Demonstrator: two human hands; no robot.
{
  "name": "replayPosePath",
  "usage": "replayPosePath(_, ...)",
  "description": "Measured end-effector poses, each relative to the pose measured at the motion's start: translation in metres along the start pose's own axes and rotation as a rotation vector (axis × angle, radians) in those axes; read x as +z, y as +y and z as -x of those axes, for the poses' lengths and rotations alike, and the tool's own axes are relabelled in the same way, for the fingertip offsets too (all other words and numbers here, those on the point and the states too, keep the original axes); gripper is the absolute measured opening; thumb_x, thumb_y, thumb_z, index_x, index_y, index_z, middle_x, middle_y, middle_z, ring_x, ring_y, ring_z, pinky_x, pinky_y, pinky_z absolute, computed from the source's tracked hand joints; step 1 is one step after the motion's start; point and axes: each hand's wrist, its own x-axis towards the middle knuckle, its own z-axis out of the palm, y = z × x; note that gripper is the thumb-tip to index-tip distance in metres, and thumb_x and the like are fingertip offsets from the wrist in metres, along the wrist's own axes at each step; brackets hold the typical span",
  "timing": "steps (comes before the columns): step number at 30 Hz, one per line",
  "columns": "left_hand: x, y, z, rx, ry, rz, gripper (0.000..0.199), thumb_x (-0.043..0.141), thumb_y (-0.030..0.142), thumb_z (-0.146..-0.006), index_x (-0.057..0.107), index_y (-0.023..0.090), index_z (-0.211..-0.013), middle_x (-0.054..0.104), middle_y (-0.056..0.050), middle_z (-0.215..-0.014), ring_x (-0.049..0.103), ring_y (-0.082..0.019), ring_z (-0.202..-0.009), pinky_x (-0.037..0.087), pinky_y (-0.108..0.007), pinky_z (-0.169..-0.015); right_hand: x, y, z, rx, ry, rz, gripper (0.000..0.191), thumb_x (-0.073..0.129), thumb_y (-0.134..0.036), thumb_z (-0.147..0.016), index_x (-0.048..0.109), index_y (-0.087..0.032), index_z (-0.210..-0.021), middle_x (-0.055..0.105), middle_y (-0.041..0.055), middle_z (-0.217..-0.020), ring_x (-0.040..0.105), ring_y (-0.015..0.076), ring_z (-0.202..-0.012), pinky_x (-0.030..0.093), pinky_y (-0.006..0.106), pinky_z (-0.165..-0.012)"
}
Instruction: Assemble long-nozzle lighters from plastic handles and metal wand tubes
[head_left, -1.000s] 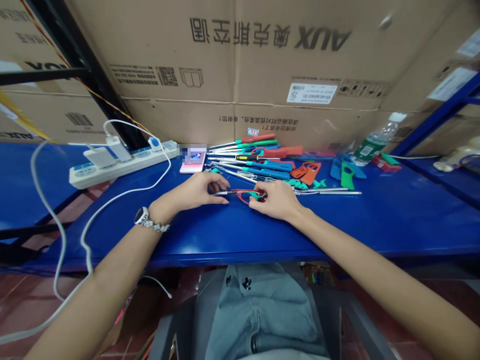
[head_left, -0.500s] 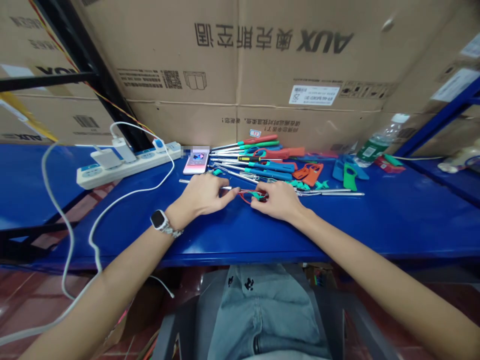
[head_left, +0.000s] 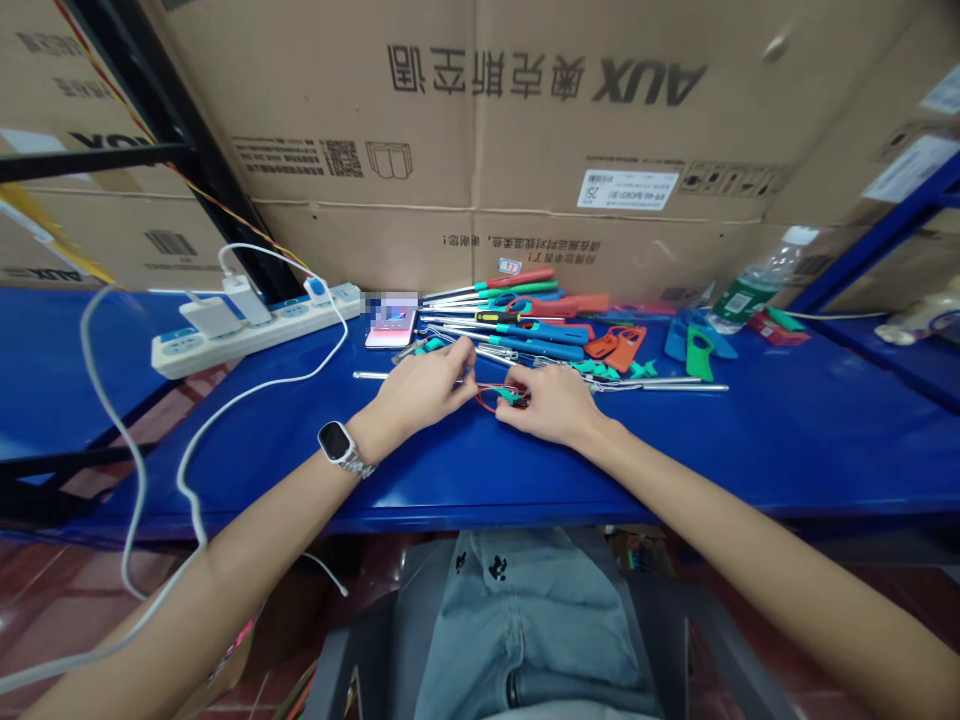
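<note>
My left hand [head_left: 427, 387] is closed, thumb and index finger pinched. A thin metal tube [head_left: 369, 376] runs beneath it, and its far end sticks out to the left. Just to the right, my right hand [head_left: 553, 402] is closed on a small green plastic part [head_left: 510, 395] with red wires [head_left: 486, 398]. The wires stretch across the short gap towards my left fingertips. My fingers hide where tube and wires meet. Right behind the hands lie several long-nosed lighters [head_left: 555, 334] and a row of loose green parts [head_left: 596, 369].
A phone [head_left: 391, 322] lies left of the lighters, near a white power strip [head_left: 292, 318] with a cable [head_left: 262, 385]. Orange plastic pieces [head_left: 626, 348], more metal tubes [head_left: 675, 387] and a water bottle [head_left: 757, 285] are on the right. A cardboard box [head_left: 480, 130] stands behind.
My left hand has shifted slightly right, and its fingers have drawn together into a pinch. The tube end has dropped slightly. My right hand stays nearly in place with the green part.
</note>
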Motion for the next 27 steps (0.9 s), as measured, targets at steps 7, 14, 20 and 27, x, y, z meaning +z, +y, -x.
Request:
replayPosePath(7, 0.005, -0.007, 0.002, 0.171, 0.081, 0.120, 0.018, 0.043, 0.026, -0.100, 0.054, 0.018, -0.111, 0.069, -0.011, -0.107, 0.065, -0.020, -0.079, 0.045, -0.034, -0.065, -0.002, -0.002, 0.000, -0.002, -0.021, -0.009, 0.021, 0.065, -0.042, -0.083, 0.075, -0.024, -0.087, 0.070, 0.0037, -0.071, 0.058, 0.0197, -0.066, 0.027, 0.032, -0.060)
replayPosePath(14, 0.005, -0.018, 0.003, 0.208, 0.034, 0.373, 0.030, 0.062, 0.045, -0.097, 0.055, 0.018, -0.109, 0.068, -0.009, -0.103, 0.067, -0.022, -0.090, 0.055, -0.037, -0.080, -0.002, 0.000, 0.000, 0.010, -0.018, -0.031, 0.023, 0.064, -0.043, -0.085, 0.075, -0.024, -0.088, 0.071, 0.0038, -0.072, 0.059, 0.0199, -0.067, 0.027, 0.031, -0.060)
replayPosePath(20, -0.006, -0.038, 0.004, 0.226, -0.056, 0.504, 0.031, 0.071, 0.038, -0.090, 0.063, 0.018, -0.113, 0.072, -0.008, -0.107, 0.069, -0.021, -0.095, 0.058, -0.039, -0.088, -0.005, 0.002, 0.000, 0.021, -0.021, -0.055, 0.020, 0.065, -0.041, -0.084, 0.074, -0.023, -0.084, 0.072, 0.0038, -0.073, 0.059, 0.0191, -0.069, 0.027, 0.031, -0.061)
replayPosePath(27, -0.011, -0.038, 0.008, 0.277, -0.071, 0.417, 0.034, 0.052, 0.026, -0.102, 0.064, 0.022, -0.134, 0.076, -0.006, -0.100, 0.070, -0.018, -0.086, 0.056, -0.033, -0.082, -0.004, 0.007, -0.001, 0.022, -0.027, -0.101, 0.019, 0.064, -0.040, -0.084, 0.073, -0.024, -0.082, 0.070, 0.0037, -0.073, 0.058, 0.0193, -0.069, 0.029, 0.032, -0.062)
